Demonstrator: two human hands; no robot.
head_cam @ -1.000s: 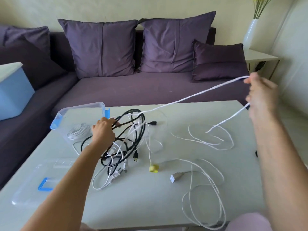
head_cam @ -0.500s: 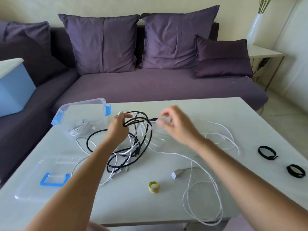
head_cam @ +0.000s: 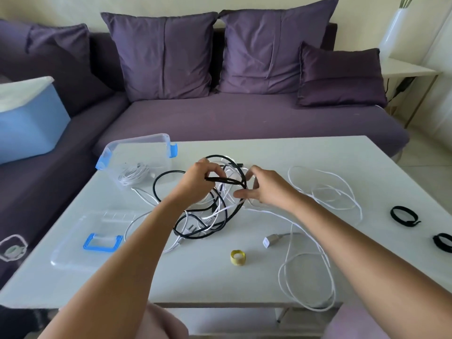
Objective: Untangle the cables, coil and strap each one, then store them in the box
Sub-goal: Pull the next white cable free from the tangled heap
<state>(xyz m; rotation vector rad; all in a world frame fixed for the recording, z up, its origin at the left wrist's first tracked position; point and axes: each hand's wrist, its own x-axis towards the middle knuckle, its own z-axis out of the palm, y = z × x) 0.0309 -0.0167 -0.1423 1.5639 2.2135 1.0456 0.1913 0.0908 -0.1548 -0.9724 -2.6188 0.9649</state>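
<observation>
A tangle of black and white cables (head_cam: 208,216) lies mid-table. My left hand (head_cam: 198,184) grips a black cable loop at the tangle's top. My right hand (head_cam: 264,189) is beside it, thumb and fingers pinching white strands at the tangle's right edge. A long white cable (head_cam: 325,192) trails loose to the right and down past its grey plug (head_cam: 270,240). The clear box (head_cam: 139,145) with blue clips stands at the back left, a coiled white cable (head_cam: 133,174) inside.
The clear lid (head_cam: 80,241) with a blue handle lies front left. A yellow strap roll (head_cam: 237,258) sits near the front; two black straps (head_cam: 403,215) (head_cam: 444,242) lie at the right edge. A purple sofa stands behind the white table (head_cam: 293,152).
My right hand let go of the long white cable it held high at the right and came down to the tangle. The left hand stayed on the black cable.
</observation>
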